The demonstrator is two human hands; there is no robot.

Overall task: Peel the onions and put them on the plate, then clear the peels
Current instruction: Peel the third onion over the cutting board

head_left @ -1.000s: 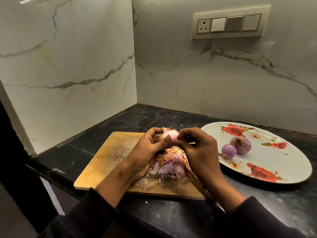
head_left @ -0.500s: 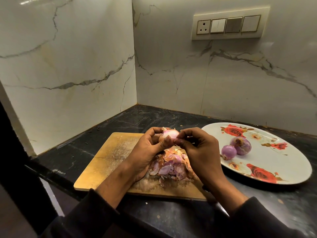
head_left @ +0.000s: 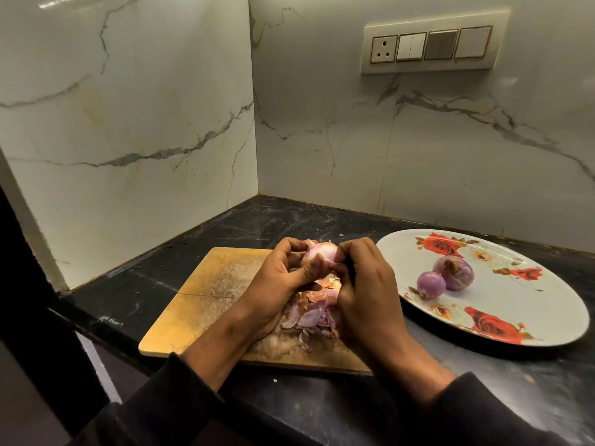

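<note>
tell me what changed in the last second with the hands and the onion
Very little. The left hand grips the onion as before; the right hand has shifted its fingertips slightly on the skin, working at the peel. Nothing was let go. The peels on the cutting board and the two onions on the plate are unchanged.

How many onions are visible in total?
3: two peeled onions touch on the plate; one onion is held in both hands. The peel pile may hide others.

Dark, loose long sleeves cover both forearms, stopping short of the bare wrists and ringless fingers.
</note>
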